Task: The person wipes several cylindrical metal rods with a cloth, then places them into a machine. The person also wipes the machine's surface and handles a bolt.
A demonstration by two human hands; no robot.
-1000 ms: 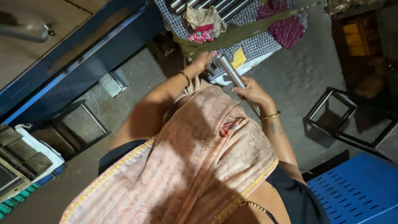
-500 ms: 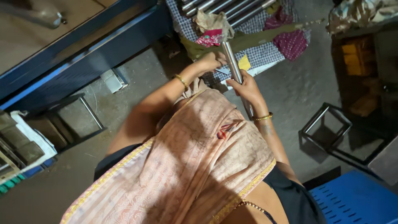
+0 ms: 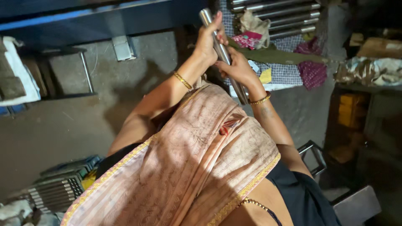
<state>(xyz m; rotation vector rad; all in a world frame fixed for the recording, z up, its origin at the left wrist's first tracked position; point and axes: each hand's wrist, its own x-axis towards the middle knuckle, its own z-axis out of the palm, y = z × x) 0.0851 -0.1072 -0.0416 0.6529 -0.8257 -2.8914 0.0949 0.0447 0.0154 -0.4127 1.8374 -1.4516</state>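
Observation:
I hold a long shiny steel rod (image 3: 220, 49) in both hands, above my lap, tilted from upper left to lower right. My left hand (image 3: 208, 41) grips its upper part, near the top end. My right hand (image 3: 238, 67) is closed around it lower down, and the rod's lower end disappears behind my peach cloth drape (image 3: 197, 159). Gold bangles sit on both wrists. Beyond my hands several more steel rods (image 3: 276, 16) lie side by side on a checked cloth (image 3: 289, 73).
Crumpled rags (image 3: 253, 29) and a dark red cloth (image 3: 313, 73) lie on the checked cloth. A blue workbench edge (image 3: 104, 19) runs along the top left. A metal frame stool (image 3: 312, 152) stands at the right, stacked metal parts (image 3: 63, 188) at the lower left on the concrete floor.
Both hands have lifted the rod up and away from the body, and the left hand has slid up toward its top end. The view has shifted right and down.

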